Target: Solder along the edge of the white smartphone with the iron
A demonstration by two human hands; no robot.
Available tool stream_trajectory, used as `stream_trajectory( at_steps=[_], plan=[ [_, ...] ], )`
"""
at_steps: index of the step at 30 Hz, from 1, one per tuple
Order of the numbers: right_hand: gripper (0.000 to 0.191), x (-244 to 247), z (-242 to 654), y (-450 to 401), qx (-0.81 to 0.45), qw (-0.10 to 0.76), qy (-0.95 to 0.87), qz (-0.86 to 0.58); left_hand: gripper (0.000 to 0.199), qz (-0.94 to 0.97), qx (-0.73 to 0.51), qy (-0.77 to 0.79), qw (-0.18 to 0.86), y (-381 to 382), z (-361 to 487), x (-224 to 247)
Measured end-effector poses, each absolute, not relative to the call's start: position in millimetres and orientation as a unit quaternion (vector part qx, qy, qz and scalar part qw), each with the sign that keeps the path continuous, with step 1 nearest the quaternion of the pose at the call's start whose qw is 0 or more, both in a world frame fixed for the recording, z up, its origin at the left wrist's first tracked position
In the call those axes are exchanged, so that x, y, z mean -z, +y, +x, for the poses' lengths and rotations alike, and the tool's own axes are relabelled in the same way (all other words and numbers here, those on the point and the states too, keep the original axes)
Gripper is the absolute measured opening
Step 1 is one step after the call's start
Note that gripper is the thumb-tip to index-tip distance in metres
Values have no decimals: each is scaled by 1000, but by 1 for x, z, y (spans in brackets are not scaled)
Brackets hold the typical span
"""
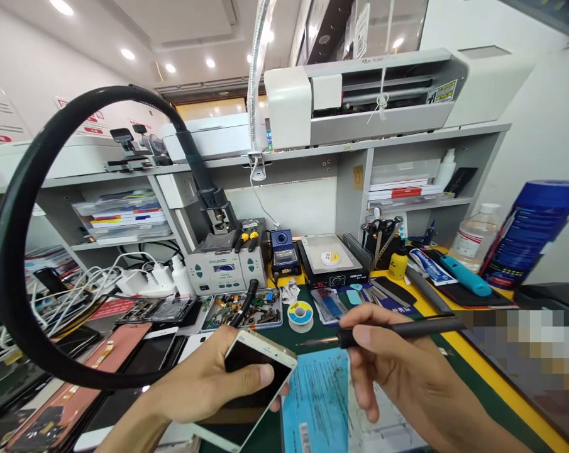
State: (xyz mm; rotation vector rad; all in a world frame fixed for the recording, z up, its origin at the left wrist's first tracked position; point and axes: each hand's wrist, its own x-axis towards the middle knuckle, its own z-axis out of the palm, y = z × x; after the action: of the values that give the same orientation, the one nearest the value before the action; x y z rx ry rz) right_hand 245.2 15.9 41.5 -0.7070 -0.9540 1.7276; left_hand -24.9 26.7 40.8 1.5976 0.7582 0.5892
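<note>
My left hand (209, 380) is wrapped round a smartphone (246, 402) with a pale gold frame and a dark screen, thumb across the glass. The phone is tilted, its top edge towards the right. In my right hand (397, 371) is a slim black-handled soldering iron (407, 328), pinched near its front collar. Its thin metal tip points left, just above and beside the phone's top corner; whether it touches cannot be made out. Below the tip lie a blue printed sheet (315, 396) and a pale, stained sheet next to it.
A hot-air station (225, 270) with a looping black hose (5, 220) stands at left. Behind my hands are a solder spool (300, 316), a tray of small parts (270, 318) and a hot plate (331, 258). Several phones and a pink panel (119, 352) crowd the left.
</note>
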Motion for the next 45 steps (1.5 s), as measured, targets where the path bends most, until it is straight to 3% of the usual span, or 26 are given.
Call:
stream_trajectory(
  at_steps=[13,27,32,45],
  plan=[
    [12,-28,238,24,-738,473,-370,-308,35,654,-242,292,654,26,-29,-29],
    [19,-30,231,26,-757,462,-342,-310,35,632,-253,303,666,24,-25,-30],
    [25,-31,230,28,-753,461,-361,-301,26,625,-270,303,667,25,-24,-26],
    [22,-30,233,30,-730,473,-360,-338,23,623,-286,316,656,26,-22,-26]
  ],
)
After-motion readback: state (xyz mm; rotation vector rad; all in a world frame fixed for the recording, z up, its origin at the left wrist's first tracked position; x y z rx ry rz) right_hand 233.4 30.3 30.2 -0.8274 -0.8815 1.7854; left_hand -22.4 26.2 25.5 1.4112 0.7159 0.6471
